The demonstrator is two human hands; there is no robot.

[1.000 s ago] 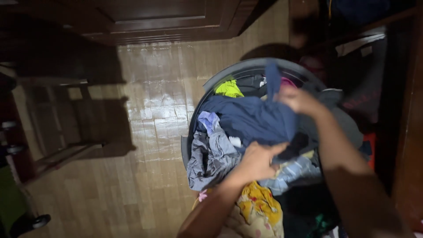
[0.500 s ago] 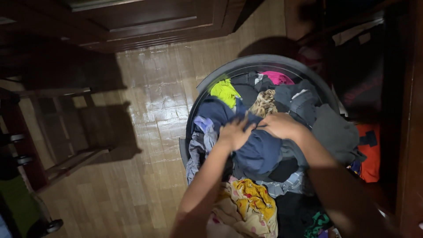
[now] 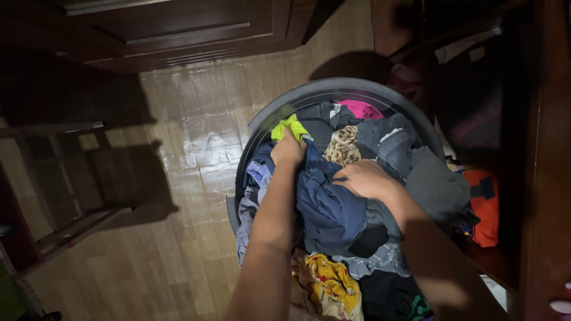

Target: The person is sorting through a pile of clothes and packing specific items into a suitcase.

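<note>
I see my left hand (image 3: 288, 150) has gone up to 11 o'clock in the tub (image 3: 264, 119), fingers closed on the lime cloth (image 3: 285, 127) | right hand (image 3: 364, 178) now flat, fingers together on the navy shirt (image 3: 327, 208) — pile centre — sorting has moved on to a new piece.

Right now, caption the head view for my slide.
Both hands, left hand and right hand, press into navy garment atop laundry tub.

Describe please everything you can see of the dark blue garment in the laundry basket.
The dark blue garment is soft, plain cloth, crumpled in deep folds on top of the pile in the round dark basket. It lies left of the middle, over grey clothes and above a yellow patterned cloth. The right hand presses on its upper right edge; the left hand is at its top, by a lime-green piece.
</note>
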